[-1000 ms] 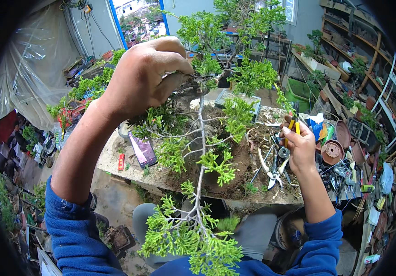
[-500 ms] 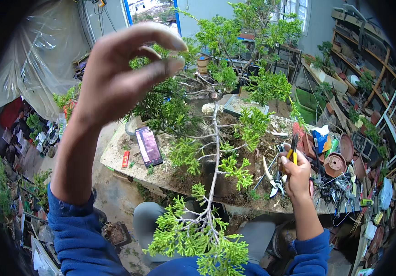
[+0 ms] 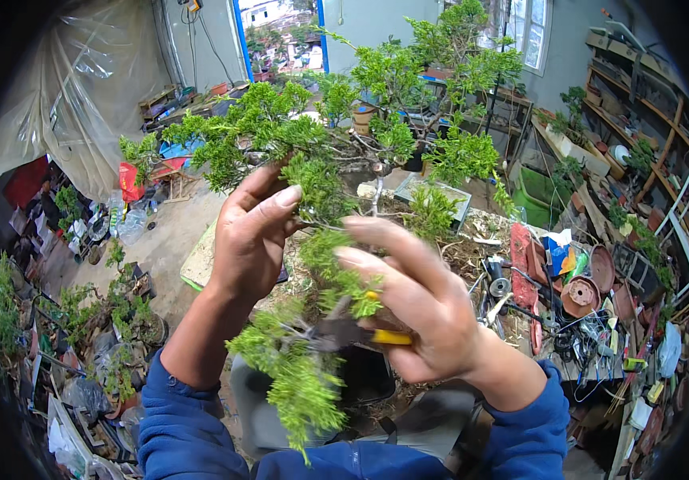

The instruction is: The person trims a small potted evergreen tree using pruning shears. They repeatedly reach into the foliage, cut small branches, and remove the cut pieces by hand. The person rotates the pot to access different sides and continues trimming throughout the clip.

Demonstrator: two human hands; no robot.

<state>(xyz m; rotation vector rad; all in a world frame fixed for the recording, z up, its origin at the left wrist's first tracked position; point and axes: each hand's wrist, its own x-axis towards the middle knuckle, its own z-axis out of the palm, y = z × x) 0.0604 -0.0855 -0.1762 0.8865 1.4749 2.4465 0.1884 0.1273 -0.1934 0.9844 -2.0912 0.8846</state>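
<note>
A juniper bonsai with bright green, scaly foliage [image 3: 268, 120] spreads over the worktable. In among its left-hand sprays is my left hand [image 3: 252, 236], thumb and fingers closed around a leafy twig; the fingertips are partly hidden by leaves. My right hand [image 3: 432, 308] is wrapped round yellow-handled pliers [image 3: 392, 337], the dark jaws pointing left and blurred by motion. Those jaws lie against the stem of a low branch [image 3: 288, 376] that hangs toward my lap. The thumb and forefinger of my right hand reach beside the foliage above the tool.
Terracotta pots [image 3: 580, 296], a red tool [image 3: 524, 268] and tangled wire [image 3: 584, 336] crowd the table's right side. A shallow tray [image 3: 432, 198] sits behind the trunk. More potted trees [image 3: 124, 312] stand at the lower left. Wooden shelving [image 3: 632, 104] lines the right wall.
My left hand came down from the upper left into the foliage. My right hand moved left from the table's right side, bringing the pliers to the low branch, which shifted left.
</note>
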